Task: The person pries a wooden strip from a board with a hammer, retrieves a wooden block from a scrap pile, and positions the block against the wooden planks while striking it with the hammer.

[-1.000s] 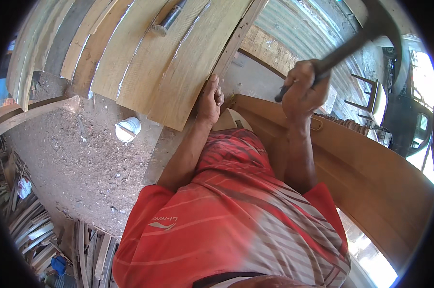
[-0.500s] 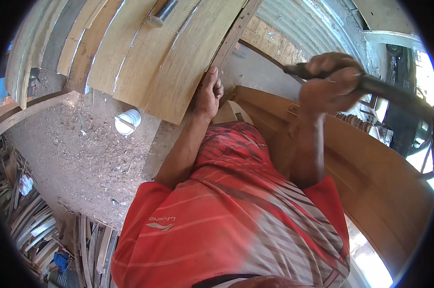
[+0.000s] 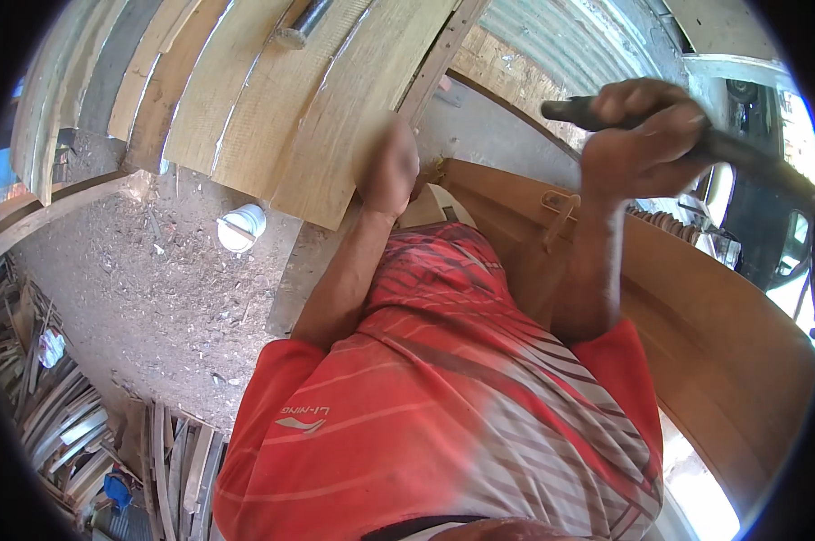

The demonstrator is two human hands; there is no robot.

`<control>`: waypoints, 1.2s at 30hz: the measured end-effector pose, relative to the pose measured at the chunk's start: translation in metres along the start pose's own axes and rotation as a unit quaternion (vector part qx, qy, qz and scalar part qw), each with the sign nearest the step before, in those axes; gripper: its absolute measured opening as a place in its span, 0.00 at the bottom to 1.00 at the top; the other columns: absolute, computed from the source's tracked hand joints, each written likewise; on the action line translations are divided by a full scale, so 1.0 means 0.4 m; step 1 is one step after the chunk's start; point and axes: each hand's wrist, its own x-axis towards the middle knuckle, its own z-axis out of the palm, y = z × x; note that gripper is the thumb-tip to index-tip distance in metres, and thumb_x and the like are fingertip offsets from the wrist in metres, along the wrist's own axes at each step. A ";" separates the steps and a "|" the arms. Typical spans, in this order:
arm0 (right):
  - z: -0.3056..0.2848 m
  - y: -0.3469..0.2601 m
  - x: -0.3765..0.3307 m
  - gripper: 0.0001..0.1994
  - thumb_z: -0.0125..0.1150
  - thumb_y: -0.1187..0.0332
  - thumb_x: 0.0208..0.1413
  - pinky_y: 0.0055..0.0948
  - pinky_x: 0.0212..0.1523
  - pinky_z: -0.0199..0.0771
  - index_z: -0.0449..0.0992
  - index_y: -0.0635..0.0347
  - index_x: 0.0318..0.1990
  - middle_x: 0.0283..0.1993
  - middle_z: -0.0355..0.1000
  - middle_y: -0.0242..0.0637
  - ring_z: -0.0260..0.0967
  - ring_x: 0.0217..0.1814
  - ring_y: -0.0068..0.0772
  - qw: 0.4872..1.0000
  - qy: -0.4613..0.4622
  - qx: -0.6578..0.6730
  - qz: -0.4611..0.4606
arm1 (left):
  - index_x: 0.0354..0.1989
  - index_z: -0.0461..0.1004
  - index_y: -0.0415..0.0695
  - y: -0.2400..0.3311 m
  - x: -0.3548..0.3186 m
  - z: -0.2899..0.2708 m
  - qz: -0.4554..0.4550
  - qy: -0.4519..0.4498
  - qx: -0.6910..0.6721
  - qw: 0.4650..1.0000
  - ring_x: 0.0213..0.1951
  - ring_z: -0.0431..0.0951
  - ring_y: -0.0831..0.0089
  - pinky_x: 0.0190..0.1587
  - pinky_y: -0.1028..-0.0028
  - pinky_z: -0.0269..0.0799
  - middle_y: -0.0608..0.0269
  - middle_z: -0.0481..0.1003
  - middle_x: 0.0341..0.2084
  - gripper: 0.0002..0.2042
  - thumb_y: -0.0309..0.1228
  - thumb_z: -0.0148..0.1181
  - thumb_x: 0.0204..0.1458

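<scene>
My right hand (image 3: pixel 646 140) is raised at the upper right, its fingers wrapped round the black handle of a hammer (image 3: pixel 741 149). The handle's butt end points left, and the shaft runs right toward the picture's rim, where its dark head is partly cut off. My left hand (image 3: pixel 392 171) is at the near right edge of a pale wooden board (image 3: pixel 331 162), beside a narrow wooden rail (image 3: pixel 439 63). Motion smears its fingers, so I cannot make out whether they hold anything. More boards lie side by side to the left, pale lines along their joints.
A dark metal bar with a round end (image 3: pixel 294 34) rests on the boards. On the debris-strewn floor stands a white bucket (image 3: pixel 242 228). Wood offcuts (image 3: pixel 73 424) pile up at lower left. A large curved brown wooden panel (image 3: pixel 696 316) stands close on my right.
My right hand has shifted slightly right and up with the hammer. My left hand has turned and its fingers are now blurred against the board's edge.
</scene>
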 end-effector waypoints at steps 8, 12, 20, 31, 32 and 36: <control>0.002 0.140 -0.175 0.15 0.54 0.58 0.65 0.53 0.38 0.70 0.72 0.64 0.45 0.35 0.75 0.61 0.72 0.38 0.68 0.869 -0.257 -0.317 0.280 | 0.43 0.71 0.47 0.003 0.070 -0.004 -0.007 -0.022 -0.030 0.999 0.20 0.62 0.83 0.22 0.81 0.56 0.75 0.64 0.20 0.14 0.46 0.56 0.64; 0.017 -0.009 -0.052 0.10 0.54 0.63 0.65 0.35 0.25 0.66 0.70 0.63 0.39 0.20 0.65 0.36 0.64 0.21 0.30 0.967 -0.053 -0.148 0.202 | 0.43 0.71 0.47 -0.018 0.020 -0.021 -0.006 -0.023 -0.031 0.999 0.20 0.61 0.83 0.23 0.81 0.56 0.74 0.64 0.20 0.15 0.46 0.55 0.64; -0.016 0.159 -0.217 0.17 0.52 0.57 0.65 0.58 0.39 0.68 0.69 0.65 0.45 0.35 0.74 0.65 0.71 0.39 0.71 0.800 -0.311 -0.385 0.339 | 0.42 0.71 0.45 -0.001 0.006 0.001 0.002 -0.031 0.005 1.000 0.19 0.61 0.82 0.23 0.80 0.55 0.75 0.62 0.17 0.16 0.47 0.56 0.63; -0.005 0.171 -0.177 0.16 0.53 0.59 0.66 0.49 0.34 0.70 0.66 0.66 0.40 0.32 0.74 0.61 0.74 0.35 0.63 0.874 -0.159 -0.370 0.273 | 0.42 0.71 0.45 -0.001 0.006 -0.019 -0.015 -0.010 -0.020 1.000 0.19 0.61 0.84 0.22 0.81 0.55 0.75 0.64 0.20 0.18 0.49 0.58 0.61; -0.027 0.229 -0.213 0.16 0.52 0.58 0.66 0.52 0.36 0.70 0.67 0.66 0.41 0.33 0.74 0.62 0.73 0.37 0.66 0.846 -0.224 -0.396 0.278 | 0.41 0.72 0.46 -0.005 0.008 -0.018 -0.010 -0.023 -0.017 1.000 0.19 0.63 0.83 0.22 0.80 0.57 0.73 0.67 0.20 0.16 0.47 0.59 0.61; -0.027 0.215 -0.156 0.18 0.51 0.55 0.66 0.55 0.38 0.69 0.69 0.65 0.42 0.34 0.74 0.60 0.72 0.39 0.68 0.846 -0.256 -0.368 0.288 | 0.45 0.73 0.46 -0.026 0.034 -0.044 0.000 -0.084 -0.077 0.993 0.24 0.67 0.83 0.25 0.78 0.63 0.73 0.68 0.22 0.16 0.46 0.60 0.61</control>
